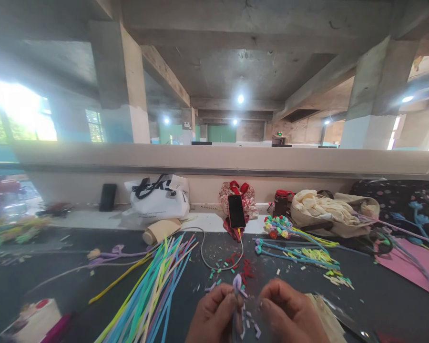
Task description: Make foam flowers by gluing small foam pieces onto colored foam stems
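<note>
Near the bottom centre, my left hand [216, 312] pinches a fuzzy lilac piece [237, 282] with a looped top, held upright between thumb and fingertips. My right hand [289, 309] is a little to its right, apart from the piece, with thumb and fingers pressed together; whatever may be between them is too small to make out. Short lilac bits [248, 323] lie on the dark table between the hands. A fan of long coloured fuzzy stems [153, 286] lies to the left of my left hand.
A phone [237, 211] on a cable leans against a red-patterned bag [252, 197]. Behind stand a white bag [171, 200] and a red-lidded bottle [281, 202]. Blue stems [289, 255] and a pink sheet [411, 267] lie right; scissors [346, 321] are beside my right hand.
</note>
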The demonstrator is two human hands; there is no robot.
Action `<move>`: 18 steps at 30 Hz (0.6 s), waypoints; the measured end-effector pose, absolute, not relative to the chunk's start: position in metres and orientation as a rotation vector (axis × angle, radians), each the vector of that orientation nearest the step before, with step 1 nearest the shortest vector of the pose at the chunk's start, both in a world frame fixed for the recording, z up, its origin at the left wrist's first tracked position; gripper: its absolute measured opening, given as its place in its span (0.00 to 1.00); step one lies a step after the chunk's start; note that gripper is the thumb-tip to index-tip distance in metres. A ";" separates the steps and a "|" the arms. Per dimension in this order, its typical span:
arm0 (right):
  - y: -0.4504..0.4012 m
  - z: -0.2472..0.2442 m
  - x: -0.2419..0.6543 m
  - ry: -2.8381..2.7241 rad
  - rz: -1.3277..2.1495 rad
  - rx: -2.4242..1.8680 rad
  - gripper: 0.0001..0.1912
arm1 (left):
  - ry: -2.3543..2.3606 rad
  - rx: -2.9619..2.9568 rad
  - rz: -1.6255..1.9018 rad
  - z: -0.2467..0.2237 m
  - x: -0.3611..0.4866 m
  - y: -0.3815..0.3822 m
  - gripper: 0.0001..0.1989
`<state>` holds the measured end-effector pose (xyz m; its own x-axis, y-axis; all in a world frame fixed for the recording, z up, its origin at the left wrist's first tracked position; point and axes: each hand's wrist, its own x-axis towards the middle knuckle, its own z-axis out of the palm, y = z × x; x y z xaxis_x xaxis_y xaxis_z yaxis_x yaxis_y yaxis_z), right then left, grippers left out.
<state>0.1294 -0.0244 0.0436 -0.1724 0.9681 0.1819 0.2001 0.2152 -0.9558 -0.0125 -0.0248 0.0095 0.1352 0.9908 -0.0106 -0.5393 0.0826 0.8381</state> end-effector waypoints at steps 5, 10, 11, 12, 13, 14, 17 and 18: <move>-0.019 0.033 0.130 -1.567 1.096 -1.156 0.10 | 0.606 0.716 1.320 0.013 -0.013 -0.025 0.12; -0.010 0.023 0.125 -1.584 1.146 -1.175 0.10 | 0.619 0.719 1.311 0.016 -0.016 -0.025 0.11; -0.009 0.023 0.125 -1.614 1.115 -1.206 0.09 | 0.626 0.721 1.306 0.016 -0.016 -0.024 0.11; -0.009 0.023 0.125 -1.655 1.059 -1.243 0.08 | 0.631 0.720 1.299 0.016 -0.017 -0.024 0.11; -0.010 0.023 0.126 -1.702 0.996 -1.275 0.08 | 0.637 0.717 1.289 0.016 -0.018 -0.023 0.11; -0.010 0.025 0.127 -1.753 0.942 -1.288 0.08 | 0.643 0.710 1.279 0.016 -0.018 -0.023 0.11; -0.012 0.029 0.135 -1.827 0.961 -1.224 0.09 | 0.676 0.709 1.218 0.018 -0.021 -0.023 0.11; -0.012 0.030 0.138 -1.824 1.015 -1.206 0.08 | 0.698 0.725 1.184 0.019 -0.023 -0.023 0.10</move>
